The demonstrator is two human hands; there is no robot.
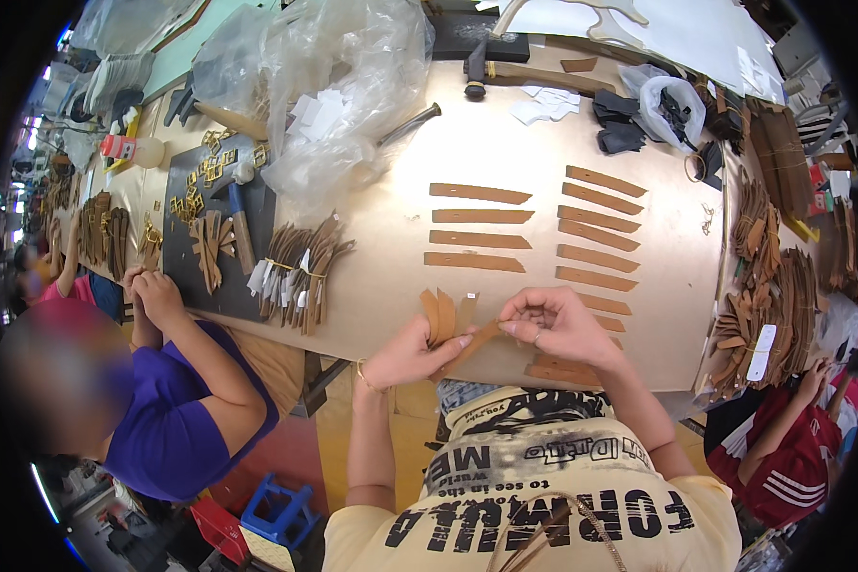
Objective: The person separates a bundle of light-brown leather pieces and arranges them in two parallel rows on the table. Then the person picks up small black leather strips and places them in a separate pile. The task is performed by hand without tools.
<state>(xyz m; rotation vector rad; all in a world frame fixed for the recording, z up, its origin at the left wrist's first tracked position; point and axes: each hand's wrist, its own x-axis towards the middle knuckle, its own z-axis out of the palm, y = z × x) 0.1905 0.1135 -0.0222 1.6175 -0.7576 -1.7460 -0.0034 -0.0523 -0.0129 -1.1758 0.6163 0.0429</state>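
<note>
Nearest the camera was the wearer's cream shirt, printed in black. Just beyond it, over the near edge of the desk, a slanting brown strip spanned the gap between the two hands. The left hand grasped its lower end under the thumb, and its fingers also held a fan of brown strips that stuck upward. The right hand pinched the upper end between thumb and fingers.

Ahead of the hands, four loose strips lay in a column, each apart from the next; a longer column stood to their right and ran down toward the right forearm. Left of the hands lay a tagged bundle of brown strips, tied with a yellow band. Beyond it a dark board carried gold-coloured buckles, a hammer with a blue handle and a few more strips.

Farther up, a large clear plastic bag lay crumpled, white paper pieces showing at it; whether they were inside or beneath could not be told. At the upper right, a small clear bag stood open with black pieces in it, and more black pieces lay just beside it. At the far left stood a white and red bottle, its contents hidden.
</note>
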